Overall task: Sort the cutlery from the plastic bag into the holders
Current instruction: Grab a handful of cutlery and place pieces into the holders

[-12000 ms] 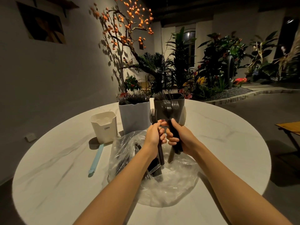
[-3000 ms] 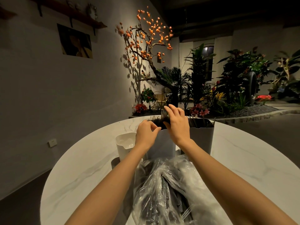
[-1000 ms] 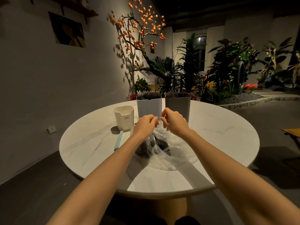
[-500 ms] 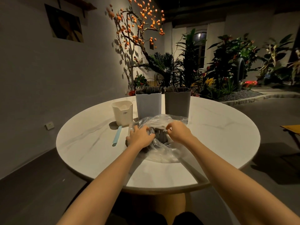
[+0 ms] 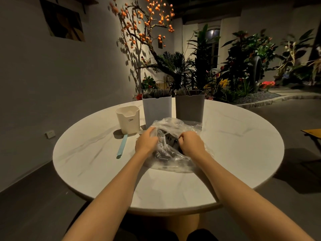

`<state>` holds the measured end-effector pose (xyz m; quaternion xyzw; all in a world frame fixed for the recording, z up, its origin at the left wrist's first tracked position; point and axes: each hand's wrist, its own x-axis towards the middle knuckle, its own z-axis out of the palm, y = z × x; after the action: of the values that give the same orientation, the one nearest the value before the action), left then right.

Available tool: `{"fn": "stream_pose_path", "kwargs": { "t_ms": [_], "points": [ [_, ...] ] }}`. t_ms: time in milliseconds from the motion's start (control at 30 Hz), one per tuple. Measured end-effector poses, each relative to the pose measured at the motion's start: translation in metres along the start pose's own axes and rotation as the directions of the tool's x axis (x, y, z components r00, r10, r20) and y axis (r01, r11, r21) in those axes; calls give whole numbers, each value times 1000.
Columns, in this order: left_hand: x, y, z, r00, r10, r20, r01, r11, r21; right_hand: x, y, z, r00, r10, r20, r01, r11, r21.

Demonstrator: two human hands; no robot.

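Observation:
A clear plastic bag (image 5: 175, 126) with dark cutlery (image 5: 171, 141) inside lies in the middle of the round white table (image 5: 234, 153). My left hand (image 5: 145, 142) grips the bag's left side. My right hand (image 5: 191, 145) has its fingers curled into the bag's opening on the right. Behind the bag stand a light grey holder (image 5: 156, 112) and a dark grey holder (image 5: 189, 108), both with dark cutlery handles sticking out of the top. A short cream holder (image 5: 128, 119) stands to their left.
A light blue utensil (image 5: 122, 146) lies on the table in front of the cream holder. Beyond the table are a tree with orange fruit (image 5: 145, 26) and potted plants (image 5: 243, 63). A wooden seat edge (image 5: 312, 133) shows at far right.
Both hands have stayed on the bag since half a second ago, pulling its mouth wider. Earlier they were up at the holders, and the view has drawn back from the table.

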<state>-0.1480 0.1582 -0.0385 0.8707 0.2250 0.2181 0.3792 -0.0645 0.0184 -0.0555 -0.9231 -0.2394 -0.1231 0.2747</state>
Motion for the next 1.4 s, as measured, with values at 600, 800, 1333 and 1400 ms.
{"fn": "stream_pose_path", "kwargs": {
  "t_ms": [600, 800, 1333, 1400],
  "points": [
    [-11, 1, 3, 986, 164, 10, -160, 970, -182, 0, -10, 2, 993, -12, 118, -4, 991, 137],
    [-9, -5, 5, 979, 157, -132, -160, 987, -8, 6, -11, -10, 990, -6, 139, -10, 993, 115],
    [-11, -7, 8, 990, 136, -37, -128, 976, 177, 13, -29, -20, 948, 55, 313, -34, 997, -72],
    [-12, -5, 8, 976, 187, -109, -165, 969, 184, 13, -29, -14, 949, 61, 309, -33, 995, -95]
  ]
}}
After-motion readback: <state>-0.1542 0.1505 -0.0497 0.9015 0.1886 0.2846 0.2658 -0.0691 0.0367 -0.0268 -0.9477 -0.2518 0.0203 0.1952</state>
